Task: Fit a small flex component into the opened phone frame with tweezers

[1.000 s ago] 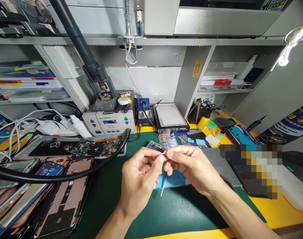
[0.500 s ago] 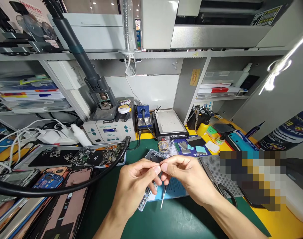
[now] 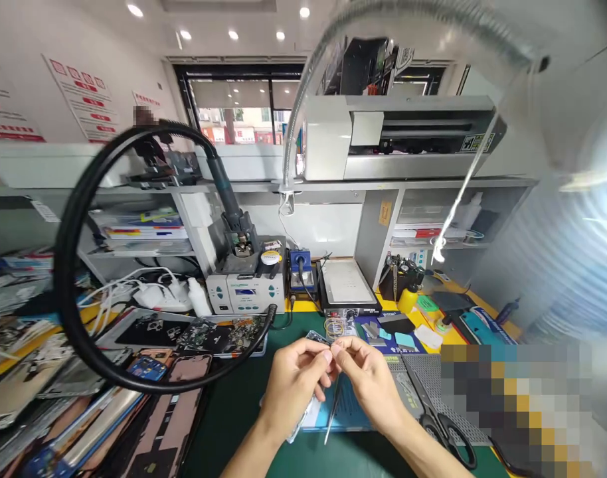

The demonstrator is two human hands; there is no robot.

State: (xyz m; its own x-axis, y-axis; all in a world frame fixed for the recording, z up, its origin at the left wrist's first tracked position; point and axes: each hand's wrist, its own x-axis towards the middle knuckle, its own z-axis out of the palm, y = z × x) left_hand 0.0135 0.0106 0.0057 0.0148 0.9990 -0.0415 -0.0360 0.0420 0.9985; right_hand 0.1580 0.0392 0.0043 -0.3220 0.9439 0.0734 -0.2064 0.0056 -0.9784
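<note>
My left hand point(image 3: 296, 382) and my right hand point(image 3: 368, 385) meet above the work mat, thumbs and forefingers pinched together at the tips. Whatever sits between the fingertips is too small or too hidden to make out. Below the right hand's fingers slants a thin metal tool point(image 3: 332, 415), which looks like tweezers; I cannot tell if that hand holds it. Under my left hand lies an opened phone frame point(image 3: 298, 428), mostly covered. A blue printed pad point(image 3: 356, 415) lies beneath the hands on the green mat point(image 3: 244, 425).
Black-handled scissors point(image 3: 447, 438) lie to the right on a grey perforated mat point(image 3: 445, 392). Phone parts and housings point(image 3: 176, 405) crowd the left. A hot-air station point(image 3: 248, 292), a soldering iron stand point(image 3: 302, 272) and a heating plate point(image 3: 348, 285) stand behind. A black hose point(image 3: 67, 265) loops at left.
The camera view has tilted up, showing the window and ceiling, so the bench sits lower in the picture. Both hands stay pinched together over the phone frame.
</note>
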